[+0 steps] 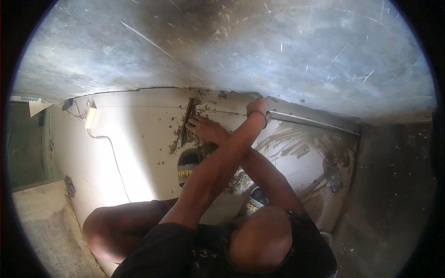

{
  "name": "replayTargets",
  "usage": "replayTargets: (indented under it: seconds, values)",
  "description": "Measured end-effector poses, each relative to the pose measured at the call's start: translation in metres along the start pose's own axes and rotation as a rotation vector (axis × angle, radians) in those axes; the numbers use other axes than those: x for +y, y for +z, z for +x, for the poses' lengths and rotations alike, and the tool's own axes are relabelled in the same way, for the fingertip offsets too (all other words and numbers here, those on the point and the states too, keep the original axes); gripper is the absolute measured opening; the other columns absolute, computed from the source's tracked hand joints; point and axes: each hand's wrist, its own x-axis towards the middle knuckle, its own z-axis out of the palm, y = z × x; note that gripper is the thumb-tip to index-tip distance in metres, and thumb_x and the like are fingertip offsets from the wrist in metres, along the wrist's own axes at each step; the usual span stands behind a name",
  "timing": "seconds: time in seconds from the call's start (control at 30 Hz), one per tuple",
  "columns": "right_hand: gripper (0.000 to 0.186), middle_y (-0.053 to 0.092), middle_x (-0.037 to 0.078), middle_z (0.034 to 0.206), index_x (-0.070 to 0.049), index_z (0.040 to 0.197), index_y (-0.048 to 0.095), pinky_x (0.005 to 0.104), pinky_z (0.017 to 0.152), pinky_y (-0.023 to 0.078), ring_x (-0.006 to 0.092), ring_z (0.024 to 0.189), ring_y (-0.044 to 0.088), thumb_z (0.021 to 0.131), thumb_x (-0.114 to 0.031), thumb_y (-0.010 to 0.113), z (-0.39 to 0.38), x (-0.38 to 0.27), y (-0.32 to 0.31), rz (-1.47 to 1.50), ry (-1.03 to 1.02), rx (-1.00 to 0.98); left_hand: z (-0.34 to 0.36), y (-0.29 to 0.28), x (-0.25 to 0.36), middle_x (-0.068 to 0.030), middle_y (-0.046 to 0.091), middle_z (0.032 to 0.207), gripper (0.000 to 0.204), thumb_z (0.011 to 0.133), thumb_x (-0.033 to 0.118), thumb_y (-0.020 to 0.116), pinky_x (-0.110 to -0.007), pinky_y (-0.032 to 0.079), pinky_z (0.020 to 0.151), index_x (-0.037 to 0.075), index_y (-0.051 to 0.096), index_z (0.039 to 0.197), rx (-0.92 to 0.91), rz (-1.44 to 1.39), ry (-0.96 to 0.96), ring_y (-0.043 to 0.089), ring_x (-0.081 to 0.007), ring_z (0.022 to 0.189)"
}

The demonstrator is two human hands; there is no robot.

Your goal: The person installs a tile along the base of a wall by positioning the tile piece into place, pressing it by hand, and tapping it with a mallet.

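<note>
My forearms cross over the floor, so my left hand is the farther one, to the right. My left hand (257,106) is closed low against the base of the grey wall (278,51); what its fingers hold, if anything, is hidden. A dark band circles that wrist. Just right of it, a long thin metal strip (315,123) runs along the foot of the wall. My right hand (203,129) rests on the pale floor (162,106) with fingers spread. Beside its fingertips lies a narrow brown bar (189,113) among crumbs of grey debris (174,141).
A lit lamp (90,116) stands at the left, its cable (113,150) trailing over the floor. My sandalled feet (187,164) are below the hands. Wet grey smears (296,141) cover floor at the right, near a clear plastic bottle (333,178). A dark wall (389,185) bounds the right side.
</note>
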Motion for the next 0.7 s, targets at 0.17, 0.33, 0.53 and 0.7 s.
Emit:
replayTargets:
  seconds: [0.17,0.33,0.53,0.7]
  values:
    - [0.042,0.054,0.017,0.141,-0.006,0.135,0.059,0.0454,0.105,0.051,0.035,0.128,0.054,0.094,-0.011,0.059,-0.008,-0.011,0.003,0.159,0.112,-0.362,0.012,0.005,-0.016,-0.014,0.067,0.107,0.052,0.08,0.033,0.087,-0.04,0.055,0.088,0.007,0.063,0.117,-0.065,-0.406,-0.13,0.065,-0.0295,0.098]
    - [0.039,0.059,0.017,0.133,-0.005,0.132,0.061,0.0452,0.102,0.051,0.0336,0.122,0.058,0.094,-0.016,0.06,-0.047,-0.019,0.03,0.412,0.17,-0.05,0.012,-0.005,-0.022,-0.0148,0.067,0.104,0.045,0.079,0.029,0.087,-0.039,0.056,0.082,0.006,0.065,0.112,-0.006,0.656,0.47,0.064,-0.0284,0.091]
    - [0.037,0.065,0.017,0.123,-0.005,0.127,0.064,0.0448,0.099,0.051,0.032,0.114,0.063,0.094,-0.022,0.062,-0.101,-0.022,0.07,0.718,0.299,0.189,0.037,-0.014,-0.044,-0.0139,0.064,0.071,0.03,0.077,0.027,0.084,-0.036,0.055,0.07,0.003,0.067,0.072,0.039,0.567,0.798,0.061,-0.028,0.07]
    - [0.033,0.069,0.018,0.112,-0.003,0.12,0.067,0.0449,0.091,0.055,0.0322,0.103,0.068,0.092,-0.022,0.064,-0.117,-0.031,0.063,0.438,0.165,0.298,0.062,-0.007,-0.056,-0.01,0.065,0.084,0.024,0.081,0.017,0.081,-0.034,0.057,0.072,0.004,0.061,0.085,-0.264,-0.158,0.457,0.062,-0.0227,0.079]
